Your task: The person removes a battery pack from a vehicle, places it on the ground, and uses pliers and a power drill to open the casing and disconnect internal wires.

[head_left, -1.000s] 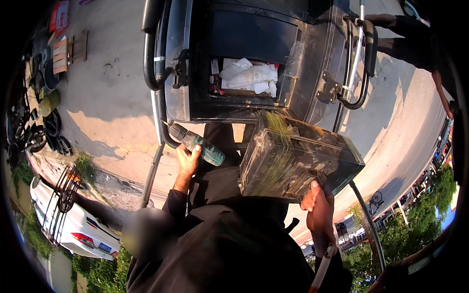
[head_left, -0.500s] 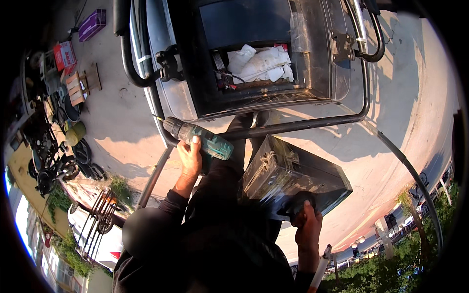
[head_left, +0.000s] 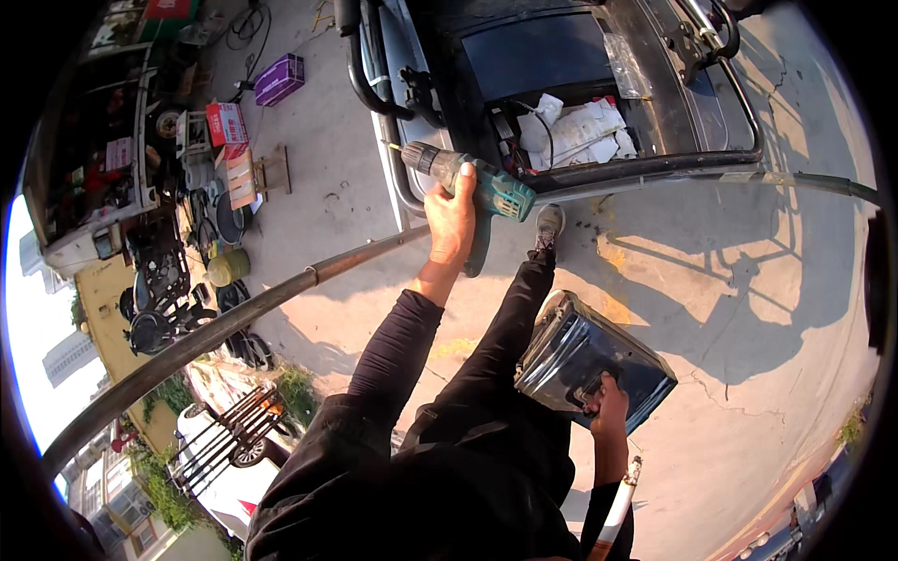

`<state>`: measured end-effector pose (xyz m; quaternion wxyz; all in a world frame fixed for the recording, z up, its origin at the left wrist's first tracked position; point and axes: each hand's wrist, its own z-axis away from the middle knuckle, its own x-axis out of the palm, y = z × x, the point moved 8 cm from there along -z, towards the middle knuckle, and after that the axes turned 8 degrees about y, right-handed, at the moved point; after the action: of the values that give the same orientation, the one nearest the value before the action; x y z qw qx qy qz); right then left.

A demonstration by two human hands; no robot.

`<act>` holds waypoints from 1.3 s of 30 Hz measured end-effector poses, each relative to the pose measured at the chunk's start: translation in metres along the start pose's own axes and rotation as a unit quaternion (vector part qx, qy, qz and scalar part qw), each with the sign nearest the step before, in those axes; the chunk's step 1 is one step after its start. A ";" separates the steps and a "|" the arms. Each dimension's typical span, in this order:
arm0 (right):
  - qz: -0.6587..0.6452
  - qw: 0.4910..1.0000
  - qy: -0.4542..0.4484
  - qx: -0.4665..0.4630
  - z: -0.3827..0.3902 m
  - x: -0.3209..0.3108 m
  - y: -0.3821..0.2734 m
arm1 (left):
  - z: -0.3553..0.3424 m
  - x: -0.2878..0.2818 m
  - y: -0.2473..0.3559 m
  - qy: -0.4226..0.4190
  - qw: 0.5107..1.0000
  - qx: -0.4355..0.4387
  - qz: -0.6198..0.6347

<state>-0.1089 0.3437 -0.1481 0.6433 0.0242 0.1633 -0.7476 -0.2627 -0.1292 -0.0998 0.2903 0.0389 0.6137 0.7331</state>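
Note:
My left hand (head_left: 451,220) is wrapped round a teal and black cordless drill (head_left: 505,194), its thumb along the body. The drill lies nearly level, with its chuck and thin bit to the left, beside the metal frame of a vehicle. Lower down, my right hand (head_left: 610,404) is closed on the black handle of a dark, box-shaped case (head_left: 599,351) with scuffed, dusty sides. The case hangs tilted beside my leg. Beyond the drill, the vehicle's open compartment (head_left: 645,150) holds crumpled white packing (head_left: 589,131) and some wires.
A long metal rail (head_left: 313,274) crosses between me and the vehicle. My shoe (head_left: 550,224) is on the concrete. At the left are a purple box (head_left: 280,79), a red carton (head_left: 227,126), a small wooden stool (head_left: 243,182) and motorbike parts. A lit cigarette (head_left: 619,500) shows close below.
The view has shifted, and the vehicle now appears farther up and right. The case hangs farther from the vehicle with its handle side turned up more. Both hands keep their holds.

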 end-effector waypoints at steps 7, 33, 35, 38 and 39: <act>0.026 0.999 -0.001 0.039 -0.014 -0.008 0.095 | -0.001 -0.001 0.009 -0.031 0.999 0.019 -0.017; 0.392 0.913 -0.094 -0.066 0.116 0.298 0.261 | 0.373 -0.817 -0.339 0.216 0.825 -0.507 -0.124; 0.433 0.891 -0.100 -0.098 0.138 0.342 0.257 | 0.429 -0.842 -0.321 0.243 0.771 -0.587 -0.032; 0.487 0.856 -0.116 -0.130 0.171 0.410 0.259 | 0.494 -0.861 -0.310 0.044 0.848 -0.492 -0.191; 0.496 0.848 -0.134 -0.132 0.193 0.436 0.259 | 0.509 -0.868 -0.305 -0.033 0.865 -0.403 -0.296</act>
<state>0.1009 -0.1562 -0.1276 0.9413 -0.0832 0.1387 -0.2962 0.7821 -0.0698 0.0022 0.5038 -0.2413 0.2373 0.7948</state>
